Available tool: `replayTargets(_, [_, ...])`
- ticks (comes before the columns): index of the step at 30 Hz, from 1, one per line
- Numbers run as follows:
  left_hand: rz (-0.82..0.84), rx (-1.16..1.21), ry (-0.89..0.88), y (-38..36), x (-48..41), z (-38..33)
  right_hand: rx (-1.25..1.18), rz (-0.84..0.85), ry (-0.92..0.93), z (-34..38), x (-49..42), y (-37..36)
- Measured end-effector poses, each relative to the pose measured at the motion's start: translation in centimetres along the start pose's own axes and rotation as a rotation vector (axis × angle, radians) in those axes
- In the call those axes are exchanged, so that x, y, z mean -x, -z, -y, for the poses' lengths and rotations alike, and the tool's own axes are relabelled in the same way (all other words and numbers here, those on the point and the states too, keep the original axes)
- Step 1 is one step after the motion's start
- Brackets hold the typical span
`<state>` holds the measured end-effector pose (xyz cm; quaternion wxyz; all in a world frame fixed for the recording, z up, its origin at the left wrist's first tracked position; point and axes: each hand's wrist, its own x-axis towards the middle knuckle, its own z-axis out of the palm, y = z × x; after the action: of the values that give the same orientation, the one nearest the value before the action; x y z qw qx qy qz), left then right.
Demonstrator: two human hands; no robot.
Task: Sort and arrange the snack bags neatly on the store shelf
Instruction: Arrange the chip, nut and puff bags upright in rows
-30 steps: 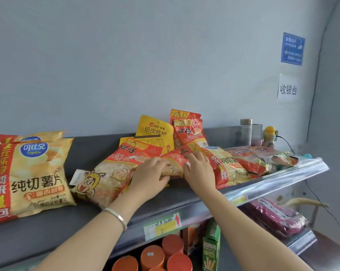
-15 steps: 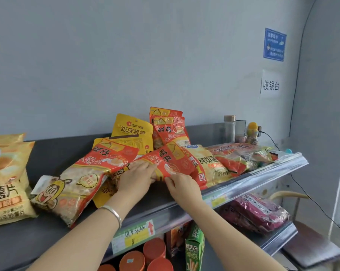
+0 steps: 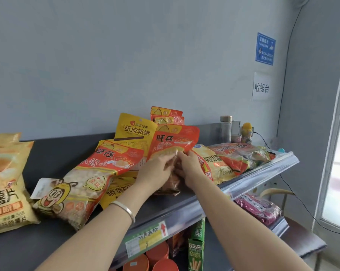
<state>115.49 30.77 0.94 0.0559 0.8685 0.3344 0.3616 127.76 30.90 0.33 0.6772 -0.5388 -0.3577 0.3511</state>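
Both the left hand (image 3: 155, 170) and the right hand (image 3: 191, 169) are closed round the lower half of a red snack bag (image 3: 175, 140) held upright at frame centre on the shelf (image 3: 57, 153), and it should be seated flat against the matching bags (image 3: 166, 112) behind before being released.

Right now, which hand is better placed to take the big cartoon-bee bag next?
Probably left: the left hand is nearest the red cartoon-bee bag; the right hand grips the far side of the red-orange snack bag.
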Motion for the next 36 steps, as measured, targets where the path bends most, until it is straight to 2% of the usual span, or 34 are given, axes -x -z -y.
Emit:
replayTargets(2, [0.136,-0.051,-0.015,-0.9,0.1,1.1,0.153,-0.034,0.050,0.9,-0.8,0.1])
replayTargets(4, [0.252,-0.154,0.081,-2.0,0.4,2.0,0.409,-0.052,0.111,1.9,-1.2,-0.1])
replayTargets(6, [0.300,-0.197,0.149,-2.8,0.3,2.5,0.712,-0.050,0.164,2.6,-1.5,-0.1])
replayTargets(8, [0.307,-0.272,0.165,-3.2,0.1,2.6,0.899,-0.039,0.208,2.9,-1.9,0.6])
replayTargets(11, [0.313,-0.367,0.207,-3.6,-0.4,2.0,0.974,-0.094,0.293,2.8,-2.2,2.2])
replayTargets(15, [0.297,-0.411,0.251,-4.3,-1.1,1.0,1.071,-0.219,0.514,3.3,-1.7,5.2])
replayTargets(17, [0.297,-0.378,0.268,-4.5,-1.5,0.8,1.112,-0.260,0.506,3.2,-2.5,7.0])
replayTargets(19, [0.268,-0.343,0.251,-4.9,-1.9,0.4,1.180,-0.203,0.350,2.9,-3.4,8.9])
replayTargets(21, [0.192,-0.371,0.171,-5.5,-2.4,-0.2,1.179,-0.114,0.201,2.7,-4.1,10.5])
replayTargets(23, [0.175,-0.370,0.128,-6.3,-2.6,-0.9,1.147,-0.033,0.151,2.8,-4.3,11.4])
replayTargets(28, [0.213,-0.342,0.223,-7.8,-2.6,-1.9,1.192,0.123,0.089,3.6,-4.7,11.7])
replayTargets(30, [0.211,-0.363,0.254,-8.2,-2.5,-2.0,1.071,0.181,0.049,4.0,-4.7,11.6])
replayTargets(33, [0.224,-0.399,0.298,-8.5,-2.4,-2.3,0.852,0.179,-0.017,4.2,-4.9,11.4])
replayTargets(36, [0.233,-0.406,0.323,-8.5,-2.5,-2.4,0.789,0.156,-0.042,3.6,-5.1,11.2])
